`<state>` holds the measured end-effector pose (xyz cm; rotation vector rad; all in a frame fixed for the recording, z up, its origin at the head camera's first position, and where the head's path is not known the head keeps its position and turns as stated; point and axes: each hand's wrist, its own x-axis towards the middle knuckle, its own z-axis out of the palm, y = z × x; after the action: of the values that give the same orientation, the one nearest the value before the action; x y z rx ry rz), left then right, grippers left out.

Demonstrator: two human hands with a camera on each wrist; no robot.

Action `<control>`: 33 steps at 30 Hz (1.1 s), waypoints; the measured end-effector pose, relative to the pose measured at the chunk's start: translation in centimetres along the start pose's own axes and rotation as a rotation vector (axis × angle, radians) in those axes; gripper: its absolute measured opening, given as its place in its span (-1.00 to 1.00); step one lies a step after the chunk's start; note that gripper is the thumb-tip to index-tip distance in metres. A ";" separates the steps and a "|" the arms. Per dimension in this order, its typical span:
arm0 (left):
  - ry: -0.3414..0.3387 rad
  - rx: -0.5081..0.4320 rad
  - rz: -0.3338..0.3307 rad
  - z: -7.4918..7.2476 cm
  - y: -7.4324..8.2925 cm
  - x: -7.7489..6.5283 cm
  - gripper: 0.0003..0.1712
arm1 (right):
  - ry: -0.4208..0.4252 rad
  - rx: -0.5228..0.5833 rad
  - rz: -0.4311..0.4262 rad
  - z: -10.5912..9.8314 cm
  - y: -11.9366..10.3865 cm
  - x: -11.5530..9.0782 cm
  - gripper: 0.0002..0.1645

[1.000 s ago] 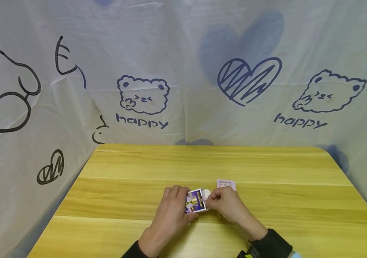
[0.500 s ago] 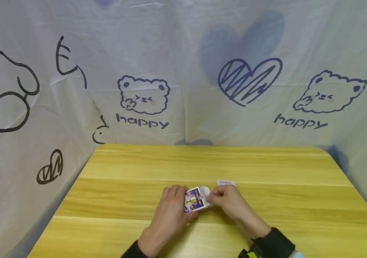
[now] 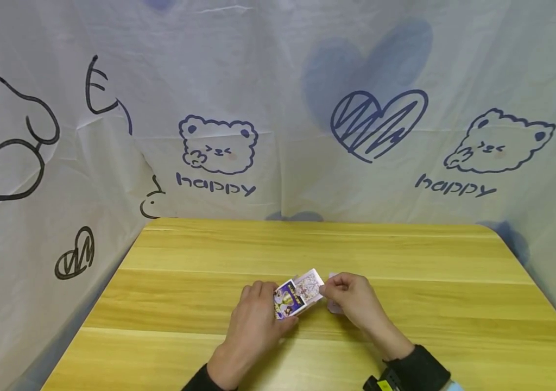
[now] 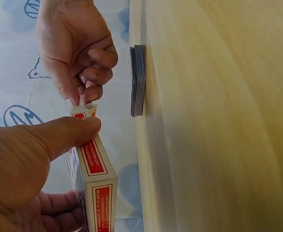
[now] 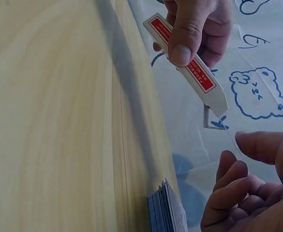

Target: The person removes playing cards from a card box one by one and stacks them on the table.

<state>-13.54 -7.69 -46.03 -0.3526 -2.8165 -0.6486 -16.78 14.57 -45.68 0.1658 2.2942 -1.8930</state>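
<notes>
My left hand grips a small purple-fronted playing card box from its left end, thumb along the near edge. In the left wrist view the box shows white sides with red printed panels, held above the table. A playing card with a patterned back sticks out of the box's right end. At the card's outer corner, my right hand pinches it between thumb and index finger. Seen edge-on in the right wrist view, the card is a thin line running to the thumb.
A stack of playing cards lies on the wooden table, partly hidden behind the right hand. The left wrist view shows the stack from its side. White cloth with drawings hangs behind the table and along both sides.
The card has come further out of the box as my right hand moved slightly right and away. The box has tilted, its open end swinging toward the table's far side.
</notes>
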 end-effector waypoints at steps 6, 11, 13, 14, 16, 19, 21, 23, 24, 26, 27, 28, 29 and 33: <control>-0.020 0.005 -0.010 0.1 -0.1 0.0 -0.17 | 0.015 -0.017 0.000 -0.1 0.0 0.1 -0.88; -0.028 0.001 -0.009 0.1 0.0 0.0 -0.17 | 0.052 -0.084 -0.021 -0.5 -0.2 0.1 -0.88; -0.030 0.000 -0.010 0.1 0.0 0.0 -0.17 | 0.063 -0.110 -0.031 -0.8 -0.4 0.1 -0.86; -0.031 0.002 -0.012 0.1 0.0 0.0 -0.17 | 0.066 -0.112 -0.031 -1.1 -0.5 0.1 -0.85; -0.033 0.003 -0.018 0.1 0.0 0.1 -0.16 | 0.075 -0.125 -0.037 -1.6 -0.7 0.1 -0.82; -0.041 -0.002 -0.031 0.2 -0.1 0.2 -0.17 | 0.081 -0.125 -0.042 -2.8 -1.0 0.4 -0.78; -0.048 -0.008 -0.038 0.2 -0.1 0.2 -0.17 | 0.073 -0.121 -0.041 -3.8 -1.2 0.8 -0.76; -0.057 -0.011 -0.040 0.2 -0.1 0.2 -0.17 | 0.050 -0.128 -0.043 -4.8 -1.3 1.4 -0.75; -0.061 -0.009 -0.039 0.2 -0.1 0.2 -0.17 | 0.035 -0.139 -0.045 -5.3 -1.3 1.7 -0.75; -0.069 -0.006 -0.037 0.1 -0.1 0.1 -0.18 | -0.003 -0.174 -0.046 -6.3 -1.4 2.4 -0.74; -0.073 -0.005 -0.036 0.1 -0.1 0.1 -0.18 | -0.025 -0.196 -0.044 -6.8 -1.3 2.8 -0.74; -0.077 -0.002 -0.037 0.1 -0.1 0.1 -0.18 | -0.050 -0.226 -0.045 -7.3 -1.3 3.2 -0.73; -0.082 -0.004 -0.039 0.2 -0.1 0.1 -0.18 | -0.072 -0.251 -0.040 -7.7 -1.2 3.6 -0.73; -0.091 -0.011 -0.039 0.2 -0.2 0.0 -0.20 | -0.165 -0.339 -0.032 -9.0 -0.8 4.8 -0.74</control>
<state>-13.59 -7.73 -46.29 -0.3377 -2.9139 -0.6732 -22.16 23.16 -44.24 -0.0674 2.4667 -1.4394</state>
